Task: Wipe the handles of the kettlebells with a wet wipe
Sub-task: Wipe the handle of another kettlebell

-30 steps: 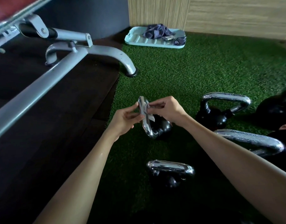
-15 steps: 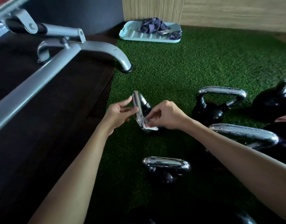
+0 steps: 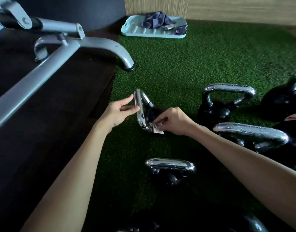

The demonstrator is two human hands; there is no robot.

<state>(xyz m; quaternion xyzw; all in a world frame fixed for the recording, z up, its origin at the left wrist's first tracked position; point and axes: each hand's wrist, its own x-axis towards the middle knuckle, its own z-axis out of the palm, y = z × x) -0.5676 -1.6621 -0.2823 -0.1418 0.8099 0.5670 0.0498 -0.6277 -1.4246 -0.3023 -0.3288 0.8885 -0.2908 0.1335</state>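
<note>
— Largest item?
— The kettlebell (image 3: 149, 114), tipped on the turf (image 3: 177, 64), its handle (image 3: 139, 106) toward me.
— Hands?
— My left hand (image 3: 118, 113) was left of the kettlebell, straight fingers (image 3: 133, 108) steadying the handle, thumb apart. My right hand (image 3: 174, 121), to its right, pinched the wet wipe (image 3: 156, 128) on the handle's lower bend.
— Risk?
— With so light a hold, I judged it could roll away.
— Change?
— The wipe had slid down from the handle's top.

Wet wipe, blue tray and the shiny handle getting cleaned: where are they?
wet wipe (image 3: 158, 131): head view, its white crumpled edge.
blue tray (image 3: 135, 30): head view, its bare ribbed floor.
shiny handle (image 3: 140, 115): head view, its chrome top bar.
</note>
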